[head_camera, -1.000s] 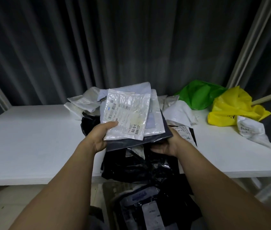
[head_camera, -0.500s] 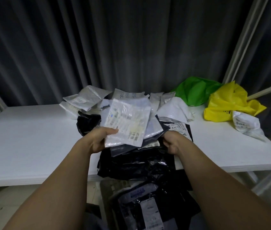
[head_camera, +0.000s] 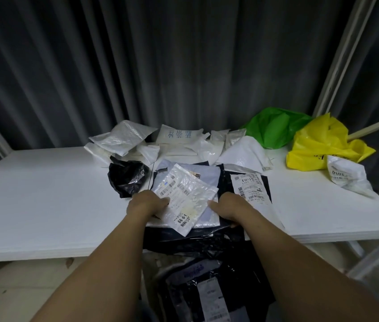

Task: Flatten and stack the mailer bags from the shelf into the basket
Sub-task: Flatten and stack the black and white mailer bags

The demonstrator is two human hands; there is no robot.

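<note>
Two hands (head_camera: pixel 147 205) (head_camera: pixel 229 206), one yellow bag (head_camera: pixel 318 147)

white shelf (head_camera: pixel 44 205) | far centre: crumpled white mailers (head_camera: pixel 123 138) | centre: black bag (head_camera: pixel 127 177), flat stack (head_camera: pixel 188 201) | far right: green bag (head_camera: pixel 274 129), yellow bag (head_camera: pixel 318 147)

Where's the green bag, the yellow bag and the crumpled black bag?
green bag (head_camera: pixel 274 129): head view, its middle.
yellow bag (head_camera: pixel 318 146): head view, its middle.
black bag (head_camera: pixel 127 178): head view, its crumpled middle.

We saw a dim, cool scene, the shelf (head_camera: pixel 44 194) catching most light, the curtain (head_camera: pixel 183 66) murky, edges bowed by the lens.
</note>
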